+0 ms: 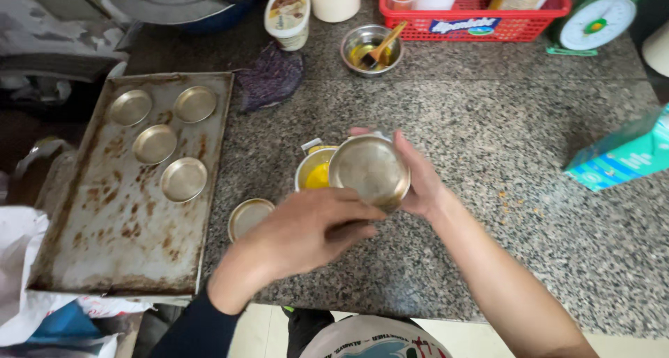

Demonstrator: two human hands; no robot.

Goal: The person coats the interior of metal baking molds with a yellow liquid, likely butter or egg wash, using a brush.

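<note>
tin (369, 168): shiny metal | tray (104, 239): rusty matt metal | counter (502, 142): speckled polished stone

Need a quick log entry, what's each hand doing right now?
Left hand: curled at the rim of the small round metal tin; whether it grips cannot be told.
Right hand: holding that tin.

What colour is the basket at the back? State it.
Red basket, clearest in the head view.
</note>
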